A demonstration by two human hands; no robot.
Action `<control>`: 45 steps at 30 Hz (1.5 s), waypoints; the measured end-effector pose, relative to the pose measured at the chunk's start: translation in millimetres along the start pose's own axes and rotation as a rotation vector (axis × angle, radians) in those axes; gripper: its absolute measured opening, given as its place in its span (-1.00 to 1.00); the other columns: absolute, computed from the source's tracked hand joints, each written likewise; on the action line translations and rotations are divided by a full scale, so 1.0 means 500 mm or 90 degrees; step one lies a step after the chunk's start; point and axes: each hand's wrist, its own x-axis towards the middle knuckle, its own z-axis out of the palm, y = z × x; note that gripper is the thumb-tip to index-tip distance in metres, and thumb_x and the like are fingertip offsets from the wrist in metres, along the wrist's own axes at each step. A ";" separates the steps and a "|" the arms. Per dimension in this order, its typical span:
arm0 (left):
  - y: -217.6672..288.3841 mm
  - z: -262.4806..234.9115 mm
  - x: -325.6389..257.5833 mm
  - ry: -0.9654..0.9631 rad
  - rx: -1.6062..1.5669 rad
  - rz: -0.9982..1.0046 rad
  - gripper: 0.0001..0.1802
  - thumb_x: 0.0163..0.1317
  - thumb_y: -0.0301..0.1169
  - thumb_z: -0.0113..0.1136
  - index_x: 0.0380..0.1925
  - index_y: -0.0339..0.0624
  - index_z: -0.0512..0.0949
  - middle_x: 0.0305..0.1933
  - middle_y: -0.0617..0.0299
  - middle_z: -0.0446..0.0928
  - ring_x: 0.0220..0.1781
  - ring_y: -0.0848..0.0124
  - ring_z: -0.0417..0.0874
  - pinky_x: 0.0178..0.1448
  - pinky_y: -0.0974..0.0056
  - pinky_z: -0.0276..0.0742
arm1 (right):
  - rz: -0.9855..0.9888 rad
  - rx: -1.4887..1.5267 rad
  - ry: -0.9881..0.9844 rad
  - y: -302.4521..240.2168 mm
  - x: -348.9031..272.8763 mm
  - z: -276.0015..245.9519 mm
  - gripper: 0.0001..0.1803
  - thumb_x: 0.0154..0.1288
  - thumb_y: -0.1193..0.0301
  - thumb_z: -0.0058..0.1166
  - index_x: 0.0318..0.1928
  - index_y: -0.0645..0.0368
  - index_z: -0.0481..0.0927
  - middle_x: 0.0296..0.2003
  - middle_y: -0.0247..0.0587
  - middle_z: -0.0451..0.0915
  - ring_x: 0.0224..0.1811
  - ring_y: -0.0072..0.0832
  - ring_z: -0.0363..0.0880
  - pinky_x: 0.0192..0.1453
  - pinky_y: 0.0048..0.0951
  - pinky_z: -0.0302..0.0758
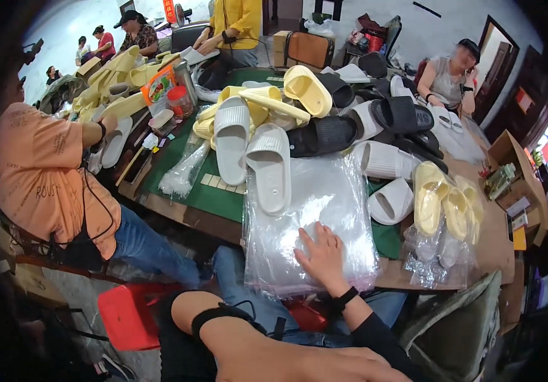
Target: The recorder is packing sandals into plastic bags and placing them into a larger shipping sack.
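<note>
Right hand pressing flat on a stack of clear plastic bags at the table's near edge.

The right hand [323, 254] is lying palm down on the stack of clear plastic bags [312, 216], its fingers [312, 237] spread and pointing away from the person, so the bags are sitting directly under the fingers and reaching well beyond their tips toward the pile of slippers. The stack is overhanging the near edge of the table [216, 202], just below a pale grey slipper [269, 167] whose heel is resting on it. The left hand [344, 364] is lying low at the bottom of the view, well apart from the bags; I cannot tell how its fingers are standing. A person in an orange shirt [38, 172] is sitting to the left.
</note>
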 end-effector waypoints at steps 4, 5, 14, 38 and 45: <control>0.050 -0.007 -0.020 0.051 0.141 0.024 -0.04 0.37 0.30 -0.60 0.13 -0.36 0.50 0.21 -0.28 0.42 0.25 -0.17 0.37 0.15 -0.12 0.29 | -0.007 -0.007 -0.007 -0.008 0.005 -0.007 -0.44 0.22 0.00 0.05 0.22 -0.14 0.50 0.25 0.09 0.34 0.29 -0.04 0.29 0.31 0.00 0.15; 0.063 -0.021 -0.030 0.018 0.229 0.027 -0.08 0.40 0.24 -0.61 0.11 -0.35 0.51 0.19 -0.26 0.44 0.25 -0.16 0.38 0.17 -0.11 0.29 | -0.009 -0.002 -0.014 -0.013 0.007 -0.008 -0.44 0.22 0.00 0.05 0.22 -0.14 0.50 0.25 0.09 0.34 0.29 -0.04 0.29 0.31 0.00 0.15; 0.166 -0.164 -0.006 -0.142 0.514 -0.111 -0.36 0.48 0.00 -0.35 0.02 -0.30 0.58 0.22 -0.08 0.44 0.27 -0.01 0.39 0.33 -0.03 0.21 | 0.009 -0.003 -0.052 -0.005 0.012 -0.012 -0.43 0.20 0.00 0.05 0.22 -0.14 0.49 0.26 0.07 0.31 0.31 -0.04 0.22 0.34 0.01 0.11; -0.008 -0.773 -0.314 0.517 1.266 -0.755 -0.19 -0.03 -0.59 0.02 0.36 -0.28 0.16 0.27 -0.16 0.29 0.41 0.03 0.18 0.46 -0.13 -0.07 | -0.001 0.027 0.010 0.006 0.008 -0.004 -0.47 0.16 -0.01 0.09 0.11 -0.12 0.59 0.19 0.12 0.38 0.26 -0.02 0.28 0.29 0.05 0.14; 0.002 -0.640 -0.218 0.649 1.242 -0.395 -0.13 -0.15 -0.74 -0.07 0.35 -0.33 0.20 0.24 -0.18 0.29 0.30 -0.08 0.27 0.40 0.07 0.10 | 0.015 0.031 -0.003 0.005 -0.005 -0.010 -0.44 0.12 0.03 0.15 0.13 -0.08 0.55 0.23 0.15 0.33 0.29 0.03 0.23 0.35 0.06 0.07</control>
